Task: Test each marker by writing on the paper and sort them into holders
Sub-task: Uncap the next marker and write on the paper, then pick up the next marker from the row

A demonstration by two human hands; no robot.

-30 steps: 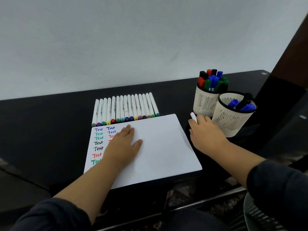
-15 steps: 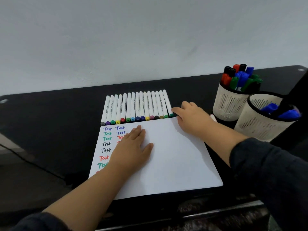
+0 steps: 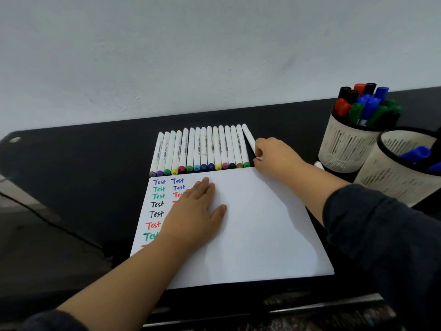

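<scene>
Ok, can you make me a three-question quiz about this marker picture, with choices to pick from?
1. Where is the row of white markers?
A. inside a holder
B. on the table just beyond the paper
C. on top of the paper

2. What colour are the two marker caps at the rim of the nearer holder?
A. blue
B. yellow
C. pink

3. What is the left hand doing?
A. writing
B. lying flat on the paper
C. holding a holder

Answers: 1 B, the row lies along the paper's far edge. 2 A, both caps showing are blue. 3 B, its fingers are straight, palm down on the sheet.
</scene>
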